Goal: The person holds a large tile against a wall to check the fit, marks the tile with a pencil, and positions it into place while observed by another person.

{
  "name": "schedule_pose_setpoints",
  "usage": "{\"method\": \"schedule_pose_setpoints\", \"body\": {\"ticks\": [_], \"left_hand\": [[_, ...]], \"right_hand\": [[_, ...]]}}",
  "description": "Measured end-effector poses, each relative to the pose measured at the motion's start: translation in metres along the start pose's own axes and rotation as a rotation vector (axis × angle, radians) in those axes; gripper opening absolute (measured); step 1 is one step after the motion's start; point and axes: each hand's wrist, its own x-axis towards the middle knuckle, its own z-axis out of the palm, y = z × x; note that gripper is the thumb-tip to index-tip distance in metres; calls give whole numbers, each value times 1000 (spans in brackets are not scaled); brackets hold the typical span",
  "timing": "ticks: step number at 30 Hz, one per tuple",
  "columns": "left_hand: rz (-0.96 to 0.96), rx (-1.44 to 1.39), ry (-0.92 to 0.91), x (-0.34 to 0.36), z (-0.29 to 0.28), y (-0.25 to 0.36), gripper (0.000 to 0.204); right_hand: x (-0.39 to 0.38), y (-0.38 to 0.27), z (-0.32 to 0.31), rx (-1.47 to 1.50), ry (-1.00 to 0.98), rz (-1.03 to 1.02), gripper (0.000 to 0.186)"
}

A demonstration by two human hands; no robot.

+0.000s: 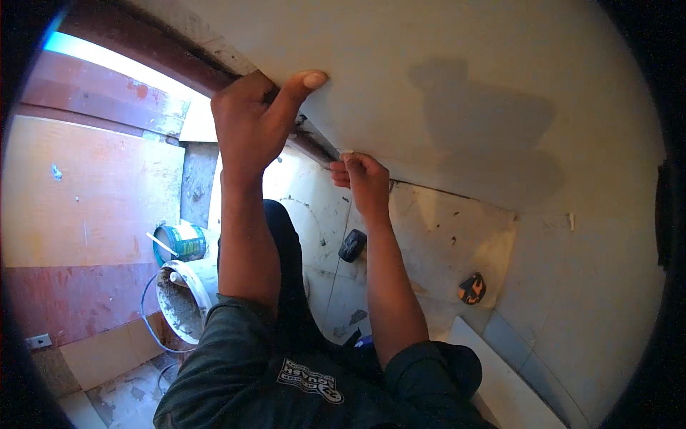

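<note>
The person is setting a large pale wall tile (457, 93) in place, and the step in hand looks like lining up its lower edge and fixing the gap along that edge. The left hand (254, 118) is closed over the tile's lower left corner, fingers curled behind the edge and the thumb pressed flat on the face. The right hand (364, 179), further along the same lower edge, pinches a small white spacer (346, 152) between thumb and fingertips, right at the joint where the tile meets the surface below it.

Judged from this, the next move calls for a steady left hand so the tile does not slip, and a fine push with the right to seat the spacer squarely in the joint.

The tile is smooth, matt and off-white, unmarked apart from a shadow on its face; its lower edge runs slanting down to the right. Beyond its left corner is a dark reddish frame (143, 53).

Well below the tile, a black rubber mallet (351, 245) lies on the dusty tiled floor, and an orange and black tape measure (471, 288) lies further right. Down to the left stand a white bucket (182, 300) of grey mortar and a green and white tub (180, 242) with a stick in it.
</note>
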Motion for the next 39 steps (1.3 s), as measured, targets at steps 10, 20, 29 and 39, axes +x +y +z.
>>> {"method": "schedule_pose_setpoints", "body": {"ticks": [10, 20, 29, 39], "left_hand": [[42, 68, -20, 0, 0, -9, 51], [-7, 41, -17, 0, 0, -7, 46], [29, -77, 26, -2, 5, -15, 46], [40, -51, -9, 1, 4, -18, 45]], "right_hand": [[-5, 3, 17, 175, 158, 83, 27], [-3, 20, 2, -479, 260, -222, 27], [0, 18, 1, -495, 223, -294, 25], [4, 31, 19, -327, 287, -259, 23]]}}
